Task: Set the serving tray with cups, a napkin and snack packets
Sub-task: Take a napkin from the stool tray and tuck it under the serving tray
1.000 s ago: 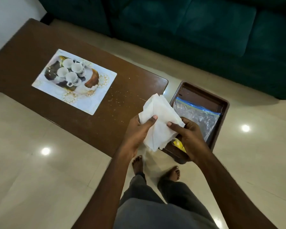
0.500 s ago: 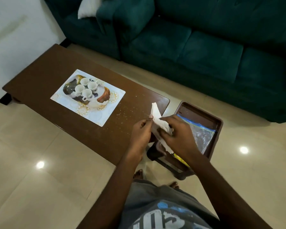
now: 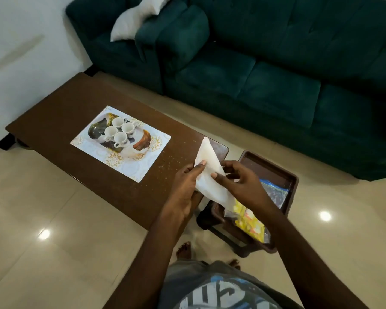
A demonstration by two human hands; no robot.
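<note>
napkin [image 3: 210, 181]: 1, white, thin paper, folded to a long pointed wedge, held in air over table's [image 3: 54, 121] 3 o'clock end | left hand [image 3: 185, 186] + right hand [image 3: 239, 184]: both pinching it | cups [image 3: 119, 131]: 4, white glazed, clustered on patterned tray [image 3: 120, 142] | brown plastic tray [image 3: 274, 172] at 3 o'clock: 1 clear zip bag [image 3: 275, 194], 1 yellow packet [image 3: 251, 224]

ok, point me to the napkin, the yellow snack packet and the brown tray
napkin [image 3: 206, 175]: head view, middle of the white folded sheet.
yellow snack packet [image 3: 250, 224]: head view, centre of the yellow wrapper.
brown tray [image 3: 270, 165]: head view, bare far rim.
</note>
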